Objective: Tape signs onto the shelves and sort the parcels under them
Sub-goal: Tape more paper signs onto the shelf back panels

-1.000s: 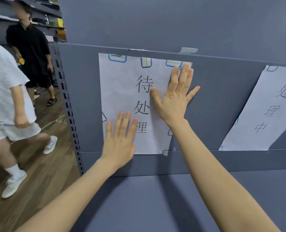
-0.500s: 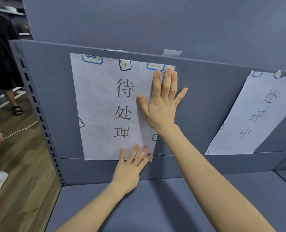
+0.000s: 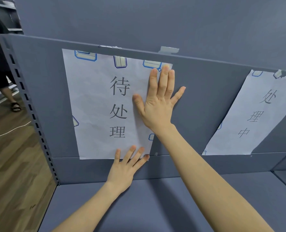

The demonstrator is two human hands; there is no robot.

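Left grip (image 3: 122,171), right grip (image 3: 157,108) on sign (image 3: 97,101)

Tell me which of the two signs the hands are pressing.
The left sign: right hand flat on its right edge, left hand on its bottom edge. The right sign hangs untouched.

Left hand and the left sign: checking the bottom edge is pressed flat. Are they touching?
Touching. In the head view the left hand lays straight fingers flat over the bottom edge of the left sign, no gap visible.

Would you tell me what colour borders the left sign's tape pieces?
Blue borders on the tape pieces, head view.
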